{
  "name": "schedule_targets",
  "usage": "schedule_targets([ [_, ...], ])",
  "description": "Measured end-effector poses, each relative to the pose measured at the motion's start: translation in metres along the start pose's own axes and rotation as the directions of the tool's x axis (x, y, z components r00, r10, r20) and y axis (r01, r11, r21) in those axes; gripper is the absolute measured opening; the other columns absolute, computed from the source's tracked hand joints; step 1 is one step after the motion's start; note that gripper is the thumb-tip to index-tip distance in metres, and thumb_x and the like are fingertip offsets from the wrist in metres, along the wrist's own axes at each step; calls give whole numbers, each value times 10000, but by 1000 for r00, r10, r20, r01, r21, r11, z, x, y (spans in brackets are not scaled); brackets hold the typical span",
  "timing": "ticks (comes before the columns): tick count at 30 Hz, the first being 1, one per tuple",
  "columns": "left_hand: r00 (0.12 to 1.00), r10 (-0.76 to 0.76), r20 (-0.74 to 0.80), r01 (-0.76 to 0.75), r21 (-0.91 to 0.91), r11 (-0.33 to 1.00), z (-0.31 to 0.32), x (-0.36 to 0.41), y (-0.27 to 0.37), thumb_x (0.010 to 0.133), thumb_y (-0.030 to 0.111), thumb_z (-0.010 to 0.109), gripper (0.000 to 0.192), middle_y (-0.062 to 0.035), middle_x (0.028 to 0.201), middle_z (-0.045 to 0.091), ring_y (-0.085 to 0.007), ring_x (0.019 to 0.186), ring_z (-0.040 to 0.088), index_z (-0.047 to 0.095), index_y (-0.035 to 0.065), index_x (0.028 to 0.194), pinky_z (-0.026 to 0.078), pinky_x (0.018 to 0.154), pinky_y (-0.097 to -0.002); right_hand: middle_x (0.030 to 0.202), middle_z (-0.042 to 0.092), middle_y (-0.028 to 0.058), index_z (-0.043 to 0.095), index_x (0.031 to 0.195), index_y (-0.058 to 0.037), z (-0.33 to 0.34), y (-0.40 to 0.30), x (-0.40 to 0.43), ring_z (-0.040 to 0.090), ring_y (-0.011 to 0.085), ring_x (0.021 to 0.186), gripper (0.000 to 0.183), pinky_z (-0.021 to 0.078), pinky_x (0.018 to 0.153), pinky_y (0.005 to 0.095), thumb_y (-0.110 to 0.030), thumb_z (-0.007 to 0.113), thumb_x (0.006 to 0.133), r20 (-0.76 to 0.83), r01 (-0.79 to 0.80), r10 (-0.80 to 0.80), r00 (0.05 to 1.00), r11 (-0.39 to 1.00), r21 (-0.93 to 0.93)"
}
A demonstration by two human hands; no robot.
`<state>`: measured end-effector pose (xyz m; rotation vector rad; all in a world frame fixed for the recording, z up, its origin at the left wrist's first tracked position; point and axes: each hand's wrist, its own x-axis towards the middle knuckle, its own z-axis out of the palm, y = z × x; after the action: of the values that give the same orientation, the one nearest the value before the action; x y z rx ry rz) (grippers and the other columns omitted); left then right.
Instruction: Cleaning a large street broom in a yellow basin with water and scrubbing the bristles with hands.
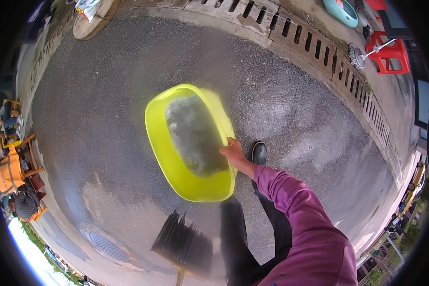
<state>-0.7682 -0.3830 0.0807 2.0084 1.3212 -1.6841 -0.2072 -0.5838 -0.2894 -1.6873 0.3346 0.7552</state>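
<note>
My right hand (234, 152) grips the near right rim of a yellow-green plastic tub (164, 150), thumb over the edge. The tub is held above the asphalt, and a grey, cloudy mass (193, 136) covers much of its bottom; whether that is liquid or powder cannot be told. A broom (184, 243) with dark bristles stands or lies below the tub, its handle running out at the bottom edge. My left hand is out of view.
A slotted drain cover (300, 37) crosses the upper right, with a red stool (391, 55), a mop head (356, 57) and a pale green tub (341, 12) beyond. A round manhole cover (109, 246) lies lower left. Wooden chairs (32, 153) and seated people are at far left.
</note>
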Motion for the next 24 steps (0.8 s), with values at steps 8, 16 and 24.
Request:
schedule_targets([
  [8, 982, 161, -103, -124, 303, 945, -62, 39, 8, 705, 153, 469, 149, -150, 687, 559, -330, 654, 551, 506, 68, 822, 440, 566, -425, 662, 545, 29, 544, 818, 19, -144, 17, -14, 489, 98, 524, 224, 402, 476, 230, 10, 494, 600, -119, 59, -5, 993, 889, 454],
  [16, 966, 233, -109, -167, 423, 891, -192, 22, 123, 689, 151, 488, 145, -155, 695, 560, -313, 663, 554, 529, 50, 784, 442, 576, -411, 734, 578, 70, 542, 834, 19, -283, -21, -32, 550, 163, 600, 319, 467, 549, 264, 60, 421, 542, -349, 122, 219, 911, 666, 736],
  [24, 922, 353, -161, -191, 604, 774, -292, 56, 174, 675, 184, 508, 177, -147, 671, 556, -312, 646, 548, 522, 55, 795, 443, 564, -404, 729, 524, 72, 475, 818, 12, -378, -41, -31, 501, 177, 610, 249, 425, 551, 274, 44, 445, 572, -601, 319, 395, 695, 580, 750],
])
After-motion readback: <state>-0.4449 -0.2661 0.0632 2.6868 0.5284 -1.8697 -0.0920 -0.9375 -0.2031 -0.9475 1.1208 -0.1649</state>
